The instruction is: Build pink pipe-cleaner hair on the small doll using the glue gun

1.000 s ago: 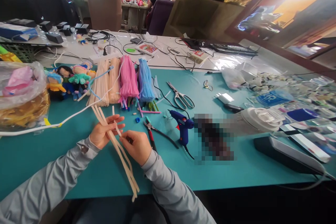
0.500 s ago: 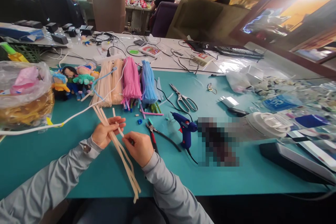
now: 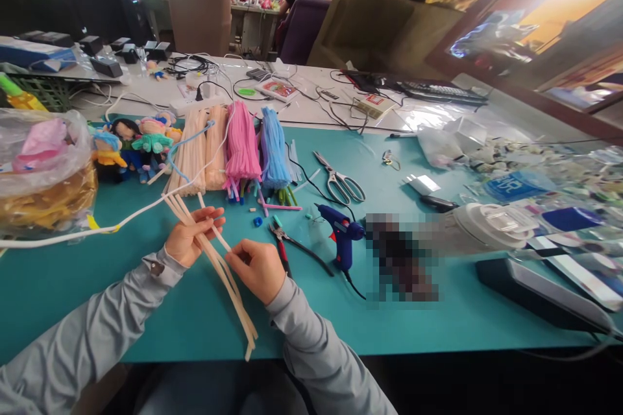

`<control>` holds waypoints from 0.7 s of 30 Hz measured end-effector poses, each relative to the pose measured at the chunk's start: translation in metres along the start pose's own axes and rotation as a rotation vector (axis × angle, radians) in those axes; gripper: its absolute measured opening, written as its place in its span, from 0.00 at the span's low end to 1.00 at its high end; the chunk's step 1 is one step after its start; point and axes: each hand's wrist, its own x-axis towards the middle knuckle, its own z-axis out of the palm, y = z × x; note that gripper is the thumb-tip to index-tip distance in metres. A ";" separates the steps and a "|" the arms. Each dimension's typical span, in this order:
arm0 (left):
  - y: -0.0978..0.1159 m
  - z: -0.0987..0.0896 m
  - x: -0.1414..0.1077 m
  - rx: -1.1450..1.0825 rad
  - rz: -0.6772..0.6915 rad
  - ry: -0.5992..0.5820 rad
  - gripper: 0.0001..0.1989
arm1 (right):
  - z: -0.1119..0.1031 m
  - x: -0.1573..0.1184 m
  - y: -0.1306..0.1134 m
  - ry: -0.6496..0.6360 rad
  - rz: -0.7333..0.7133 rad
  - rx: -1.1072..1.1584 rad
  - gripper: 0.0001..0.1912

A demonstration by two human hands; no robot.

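Note:
My left hand point(image 3: 189, 238) holds a bunch of long cream pipe cleaners point(image 3: 228, 295) that lie slanted across the teal table point(image 3: 204, 318), their lower ends reaching the near edge. My right hand point(image 3: 257, 268) pinches one cream stem just beside the left hand's fingers. Both arms wear grey sleeves. Black-and-red pliers point(image 3: 283, 248) lie right of my right hand.
Bundles of cream point(image 3: 197, 152), pink point(image 3: 240, 146) and blue pipe cleaners point(image 3: 273, 149) lie ahead. Small dolls point(image 3: 139, 142) and a plastic bag point(image 3: 41, 168) sit left. Scissors point(image 3: 341, 181), a blue glue gun point(image 3: 341, 237) and clutter fill the right. People sit at far desks.
The single stem pinched in my right hand has slid lower and closer to the bunch. Both hands stayed in about the same spot; the view shifted slightly.

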 end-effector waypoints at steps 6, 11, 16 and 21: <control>0.001 0.000 0.000 -0.017 0.040 0.014 0.11 | -0.004 0.000 -0.004 -0.129 0.150 0.277 0.08; 0.005 0.003 0.002 -0.047 0.084 0.053 0.12 | -0.008 0.001 -0.002 -0.312 0.281 0.528 0.09; 0.003 0.004 0.004 -0.053 0.092 0.060 0.12 | -0.011 0.003 -0.001 -0.449 0.338 0.666 0.17; 0.003 0.002 0.005 -0.056 0.092 0.045 0.11 | -0.009 0.003 -0.002 -0.386 0.363 0.625 0.11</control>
